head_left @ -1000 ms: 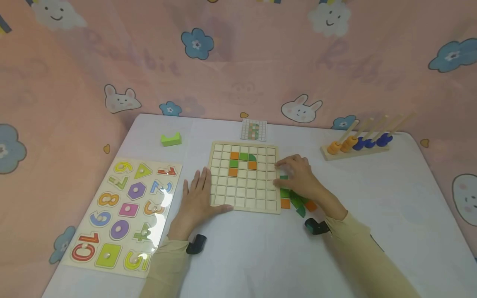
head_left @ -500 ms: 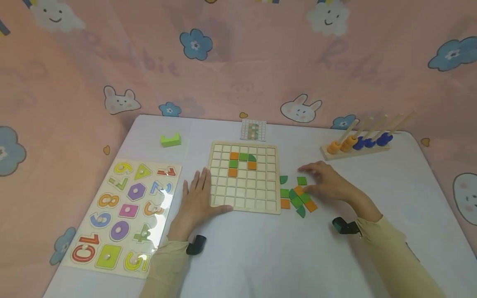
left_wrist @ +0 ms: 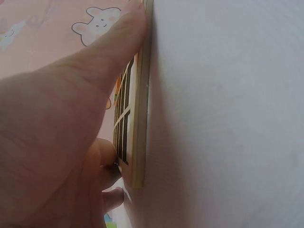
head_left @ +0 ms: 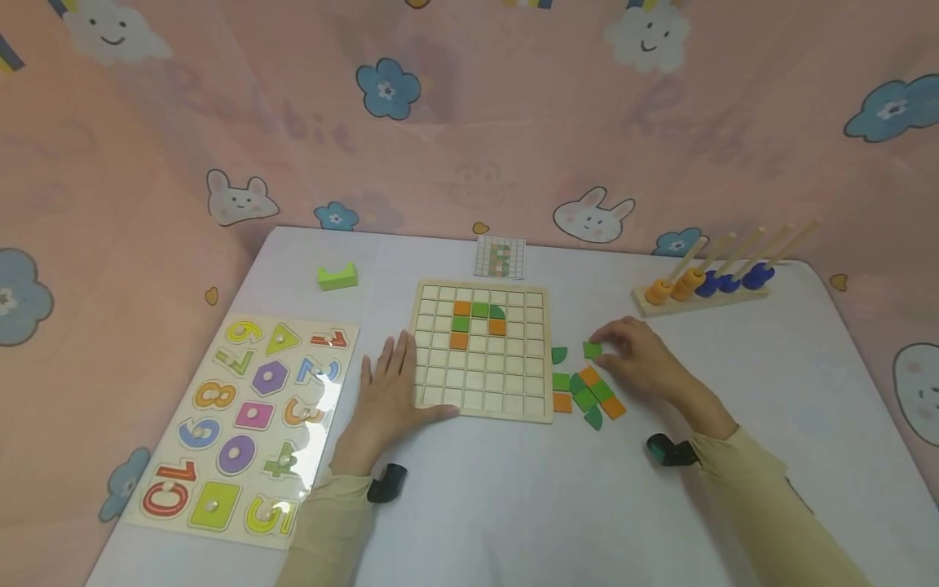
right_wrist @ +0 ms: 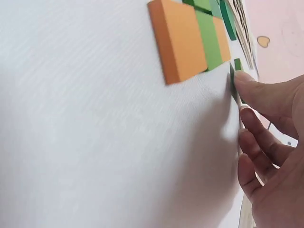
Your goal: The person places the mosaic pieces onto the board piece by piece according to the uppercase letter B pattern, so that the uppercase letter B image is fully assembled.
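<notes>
Head: right hand (head_left: 640,359) half-curled round tile (head_left: 591,350)

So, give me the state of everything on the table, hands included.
Grid board: partly filled, six tiles in
Left hand: resting at the grid board's left edge
Right hand: pinching a green square
Other loose tiles: lying right of the grid board
Number puzzle: slots filled
Bead stand: upright, beads low
Pattern card: pattern showing
Notched block: unheld, notch upward
</notes>
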Available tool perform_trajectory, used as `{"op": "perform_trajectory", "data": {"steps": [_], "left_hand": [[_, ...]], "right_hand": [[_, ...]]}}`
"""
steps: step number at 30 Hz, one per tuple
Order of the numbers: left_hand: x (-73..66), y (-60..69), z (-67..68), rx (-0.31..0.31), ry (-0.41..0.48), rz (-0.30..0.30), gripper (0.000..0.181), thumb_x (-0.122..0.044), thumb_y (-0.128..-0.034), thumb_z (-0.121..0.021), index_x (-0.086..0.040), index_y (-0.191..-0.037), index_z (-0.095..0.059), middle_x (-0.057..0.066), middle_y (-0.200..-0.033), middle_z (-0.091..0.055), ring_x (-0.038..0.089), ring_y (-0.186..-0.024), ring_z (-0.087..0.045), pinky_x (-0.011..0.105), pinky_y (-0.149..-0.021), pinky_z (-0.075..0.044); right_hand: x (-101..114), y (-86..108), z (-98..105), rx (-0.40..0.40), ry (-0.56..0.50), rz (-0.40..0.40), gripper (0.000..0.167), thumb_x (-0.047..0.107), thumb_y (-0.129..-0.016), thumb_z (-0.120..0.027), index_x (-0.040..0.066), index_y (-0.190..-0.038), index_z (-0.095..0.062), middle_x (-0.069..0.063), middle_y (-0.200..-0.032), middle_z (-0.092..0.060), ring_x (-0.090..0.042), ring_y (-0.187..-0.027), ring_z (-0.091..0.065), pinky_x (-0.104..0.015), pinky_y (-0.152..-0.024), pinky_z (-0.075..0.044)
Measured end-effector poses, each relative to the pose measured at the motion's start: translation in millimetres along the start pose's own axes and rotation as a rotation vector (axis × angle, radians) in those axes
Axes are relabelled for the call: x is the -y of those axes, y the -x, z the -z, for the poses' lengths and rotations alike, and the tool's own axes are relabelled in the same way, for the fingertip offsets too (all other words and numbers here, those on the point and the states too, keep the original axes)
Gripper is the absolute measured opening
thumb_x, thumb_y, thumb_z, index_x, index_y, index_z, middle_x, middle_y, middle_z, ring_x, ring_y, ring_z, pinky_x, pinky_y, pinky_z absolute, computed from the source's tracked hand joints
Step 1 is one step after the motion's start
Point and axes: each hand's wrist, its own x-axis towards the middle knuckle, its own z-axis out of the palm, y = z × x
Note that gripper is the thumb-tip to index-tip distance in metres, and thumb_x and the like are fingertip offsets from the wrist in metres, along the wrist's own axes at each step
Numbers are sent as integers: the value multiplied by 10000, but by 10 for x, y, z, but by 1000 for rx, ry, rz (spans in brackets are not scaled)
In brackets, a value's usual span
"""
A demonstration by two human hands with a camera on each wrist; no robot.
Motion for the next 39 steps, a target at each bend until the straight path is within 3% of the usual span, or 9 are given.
{"op": "perform_trajectory", "data": {"steps": [4, 9, 14, 22, 31, 39], "left_hand": [[-1, 1, 3, 1, -2, 0, 1354, -688, -815, -810, 4, -1691, -43, 156, -1789, -25, 377, -1668, 11, 652, -1325, 11], [2, -4, 1, 0, -2, -3, 1355, -689, -815, -810, 1, -1691, -40, 152, -1789, -18, 374, -1668, 16, 651, -1325, 14], [1, -9, -2, -2, 1, -4, 1355, -686, -814, -814, -3, -1693, -41, 147, -1790, -13, 371, -1669, 19, 647, -1326, 16], [0, -16, -3, 5, 2, -5, 1355, -695, -820, -802, -5, -1693, -29, 145, -1791, -10, 371, -1669, 22, 647, -1326, 23], [5, -15, -4, 5, -6, -5, 1356, -707, -818, -795, -1, -1691, -34, 150, -1789, -19, 376, -1669, 11, 651, -1326, 14], [5, -10, -4, 7, -10, -4, 1357, -709, -819, -793, 3, -1690, -35, 155, -1788, -18, 379, -1668, 9, 656, -1325, 11]], "right_hand": [[80, -55, -53, -15, -32, -28, 296, 74, -1018, -685, -41, -1288, -641, -261, -1334, -634, -444, -1298, -552, -639, -1155, -441], [217, -172, -169, -31, -61, -33, 300, 107, -1019, -695, -12, -1290, -643, -209, -1295, -633, -362, -1183, -540, -535, -1039, -478], [403, -312, -330, -44, -72, 20, 302, 94, -996, -733, -16, -1271, -676, -192, -1239, -647, -341, -1154, -525, -495, -1019, -466], [656, -479, -623, -22, -83, 139, 293, 101, -971, -772, -12, -1233, -705, -141, -1083, -654, -264, -995, -501, -356, -858, -429], [921, -554, -833, 18, -121, 207, 252, 73, -968, -765, -17, -1194, -703, -82, -974, -648, -236, -949, -495, -331, -819, -421], [1033, -591, -888, 5, -71, 174, 263, 75, -968, -760, -15, -1211, -715, -67, -958, -661, -224, -937, -516, -328, -810, -440]]}}
